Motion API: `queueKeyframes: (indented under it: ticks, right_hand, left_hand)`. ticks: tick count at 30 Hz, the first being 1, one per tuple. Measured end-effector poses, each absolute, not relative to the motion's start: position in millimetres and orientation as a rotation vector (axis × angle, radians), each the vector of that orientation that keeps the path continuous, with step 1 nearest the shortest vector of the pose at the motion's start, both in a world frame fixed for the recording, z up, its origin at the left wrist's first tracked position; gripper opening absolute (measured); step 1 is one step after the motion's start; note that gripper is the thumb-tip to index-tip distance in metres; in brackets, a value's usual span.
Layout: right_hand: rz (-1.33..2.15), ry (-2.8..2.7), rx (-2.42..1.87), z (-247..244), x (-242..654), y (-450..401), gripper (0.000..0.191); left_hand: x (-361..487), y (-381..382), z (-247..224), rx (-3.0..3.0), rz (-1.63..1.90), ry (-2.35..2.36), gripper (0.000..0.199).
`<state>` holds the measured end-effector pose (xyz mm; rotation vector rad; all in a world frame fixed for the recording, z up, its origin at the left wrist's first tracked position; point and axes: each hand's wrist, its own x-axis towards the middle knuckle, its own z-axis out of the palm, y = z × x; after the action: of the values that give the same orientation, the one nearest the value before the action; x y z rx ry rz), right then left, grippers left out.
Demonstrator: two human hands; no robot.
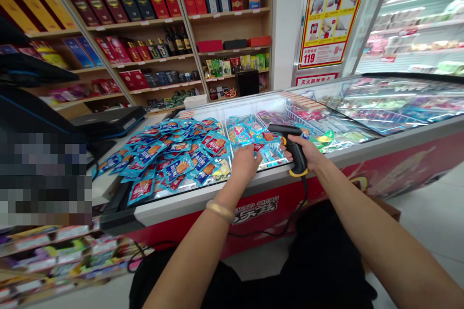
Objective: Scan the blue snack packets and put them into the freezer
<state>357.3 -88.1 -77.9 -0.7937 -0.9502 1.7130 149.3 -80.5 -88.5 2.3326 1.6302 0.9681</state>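
My right hand (308, 152) is wrapped round the grip of a black and yellow barcode scanner (297, 154), whose head points left over the freezer edge. My left hand (245, 165), with a bangle on the wrist, is closed just left of the scanner. At its fingertips shows a small blue and red snack packet (258, 147), mostly hidden by the fingers. Left of that hand, a big heap of blue snack packets (181, 147) with red or dark blue labels lies spread over the freezer's glass top.
A chest freezer (348, 161) with a red front and frozen goods under glass runs to the right. The scanner's cable (290, 222) hangs down its front. Shelves of boxed bottles (152, 0) stand behind. A dark counter device (108, 120) is at left.
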Motion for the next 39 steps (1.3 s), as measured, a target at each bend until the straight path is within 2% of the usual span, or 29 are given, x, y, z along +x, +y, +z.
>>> queueKeyframes:
  ticks: [2, 5, 13, 21, 31, 39]
  right_hand:
    - [1.699, -0.964, -0.798, -78, 356, -89, 0.026]
    - [1.688, -1.0, -0.798, -77, 356, -91, 0.027]
    - [1.744, -1.092, -0.752, -78, 351, -93, 0.031]
    - [1.733, -1.281, -0.821, -78, 336, -93, 0.034]
    - [1.784, -1.266, -0.906, -76, 339, -89, 0.036]
    - [1.746, -1.219, -0.857, -75, 329, -92, 0.034]
  left_hand:
    - [144, -78, -89, 2.065, 1.21, 1.613, 0.013]
    - [135, -71, -92, 1.582, 1.499, 1.528, 0.026]
    - [132, -71, -89, 0.997, 1.532, 1.113, 0.031]
    - [132, -73, -89, 0.865, 1.568, 1.036, 0.031]
    - [133, -71, -88, 0.823, 1.597, 1.05, 0.033]
    - [113, -75, -84, 0.947, 1.551, 1.092, 0.026]
